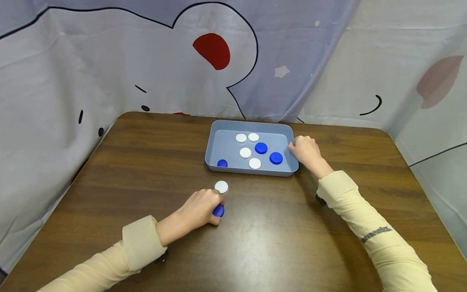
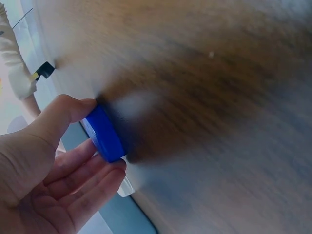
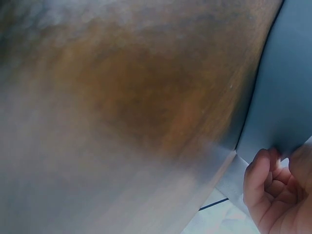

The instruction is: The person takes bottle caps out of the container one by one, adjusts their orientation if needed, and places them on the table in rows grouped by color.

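Head view: left hand pinches blue cap low over brown surface, white cap just beside. Right hand, fingers curled, holds right rim of grey tray with more caps inside.

Left wrist view: blue cap between thumb and fingers.

Right wrist view: right hand curled at tray wall.
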A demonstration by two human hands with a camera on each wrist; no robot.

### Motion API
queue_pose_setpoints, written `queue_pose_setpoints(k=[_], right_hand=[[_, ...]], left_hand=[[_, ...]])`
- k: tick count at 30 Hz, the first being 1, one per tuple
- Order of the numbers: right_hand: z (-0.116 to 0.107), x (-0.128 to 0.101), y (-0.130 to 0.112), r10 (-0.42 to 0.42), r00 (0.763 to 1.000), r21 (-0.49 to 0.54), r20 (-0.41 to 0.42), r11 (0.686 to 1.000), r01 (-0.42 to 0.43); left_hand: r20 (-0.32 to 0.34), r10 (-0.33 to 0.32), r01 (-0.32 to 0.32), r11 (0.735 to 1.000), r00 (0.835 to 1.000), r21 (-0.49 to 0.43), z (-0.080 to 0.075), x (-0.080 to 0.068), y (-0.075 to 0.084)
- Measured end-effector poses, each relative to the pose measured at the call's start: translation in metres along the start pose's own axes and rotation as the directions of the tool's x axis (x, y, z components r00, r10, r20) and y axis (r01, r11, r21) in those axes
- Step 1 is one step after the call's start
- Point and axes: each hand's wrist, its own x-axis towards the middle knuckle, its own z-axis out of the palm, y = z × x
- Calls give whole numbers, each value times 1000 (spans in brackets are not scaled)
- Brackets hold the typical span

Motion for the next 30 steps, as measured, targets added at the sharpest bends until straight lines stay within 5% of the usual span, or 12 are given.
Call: queue_pose_setpoints(k=[30], right_hand=[[-2, -2, -1, 3, 1000, -5, 1, 1000, -3]], left_hand=[[9, 14, -14, 999, 1000, -34, -1, -2, -2]])
